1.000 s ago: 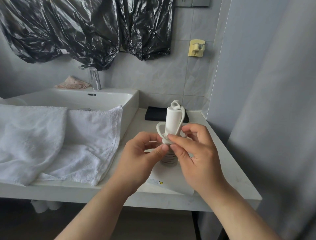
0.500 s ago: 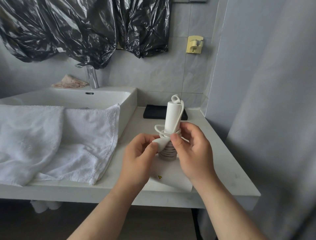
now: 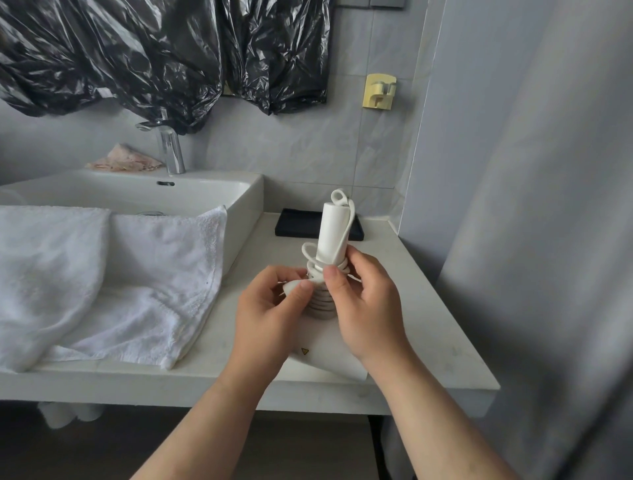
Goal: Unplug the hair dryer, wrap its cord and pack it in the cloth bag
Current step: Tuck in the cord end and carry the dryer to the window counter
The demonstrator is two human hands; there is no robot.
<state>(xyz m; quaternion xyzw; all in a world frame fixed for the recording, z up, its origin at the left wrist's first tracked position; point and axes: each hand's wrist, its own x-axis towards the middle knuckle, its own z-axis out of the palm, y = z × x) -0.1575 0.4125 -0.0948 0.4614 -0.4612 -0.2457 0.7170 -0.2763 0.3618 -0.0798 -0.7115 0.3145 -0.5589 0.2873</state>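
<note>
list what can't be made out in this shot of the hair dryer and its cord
- Head view: the cord end is covered by the left hand, which pinches it; prongs unseen.
- Head view: the hair dryer body lies behind both wrists and the right hand; nozzle hidden.
- Head view: grey plates on the wall are cut off by the top edge.

Left grip (image 3: 270, 310), right grip (image 3: 368, 303) curled, nearly touching

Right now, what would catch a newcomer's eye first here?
At the centre, the right hand grips a white hair dryer, its cord coiled round the handle, while the left hand pinches the cord's end. Crumpled black plastic bags hang on the wall above the sink.
</note>
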